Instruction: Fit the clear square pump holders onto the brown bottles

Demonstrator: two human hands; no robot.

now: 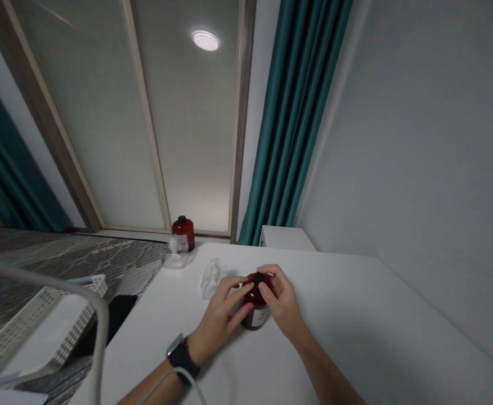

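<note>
While upright on the white table (335, 315), well out from its far edge: a dark red bottle (252, 320) with a black cap (259, 278) and a pale label low on its side. Left hand (216, 320) and right hand (282, 301) together around its top, fingers (233, 287) curled against shoulder and cap, the two hands almost touching and clamped on the bottle, not apart. Probably heavy for its size if full, and stiff, with no give — glass or hard plastic, from the look of it. Glossy too, so likely slippery under damp fingers. Best hold: a full wrap around the body, above the label, with the narrow cap a poor handle for that weight and good only for pinching. Just beside it on the image's left, a small clear glass bottle (211, 279), fragile-looking and close enough for a knock. Farther off at the table's far edge, a second red bottle (183, 233), next to a clear, shallow container (174, 259). On the left wrist, a black-strapped watch (179, 354); beyond the table's left edge, a white perforated tray (35, 320).
</note>
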